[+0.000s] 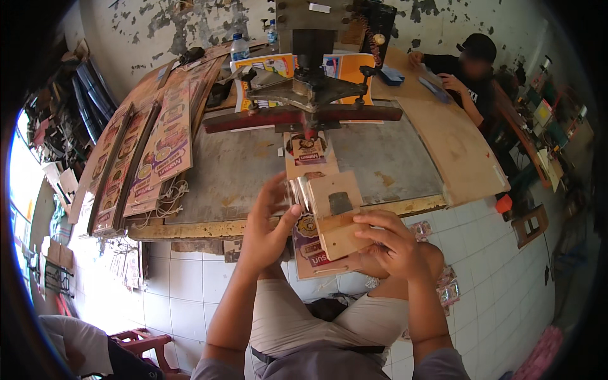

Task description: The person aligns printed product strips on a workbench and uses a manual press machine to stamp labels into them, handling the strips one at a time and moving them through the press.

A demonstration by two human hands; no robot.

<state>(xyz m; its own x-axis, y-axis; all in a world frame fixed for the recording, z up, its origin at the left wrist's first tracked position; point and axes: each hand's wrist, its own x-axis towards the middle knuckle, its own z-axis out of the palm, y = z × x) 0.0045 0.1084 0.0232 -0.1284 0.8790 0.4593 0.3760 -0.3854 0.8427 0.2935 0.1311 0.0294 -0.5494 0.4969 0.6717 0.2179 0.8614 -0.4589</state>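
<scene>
My right hand (pixel 394 244) grips the lower right edge of a light-brown wooden block (pixel 345 237), fingers on top and thumb at the side. The block has a dark grey rounded patch in its upper half; I cannot tell whether it is a hole. Next to the block's left side is some shiny clear plastic (pixel 300 194). My left hand (pixel 269 221) is beside this plastic, thumb and fingers apart. Under the block a long printed card strip (pixel 304 256) runs from below the press (pixel 310 95) over the table's front edge toward my lap.
More printed strips (pixel 168 139) with white strings lie on the table's left. A plain brown board (pixel 453 152) covers its right side. Bottles (pixel 239 47) stand at the back. A person (pixel 475 69) sits at the far right; another's sleeve (pixel 76 342) shows lower left.
</scene>
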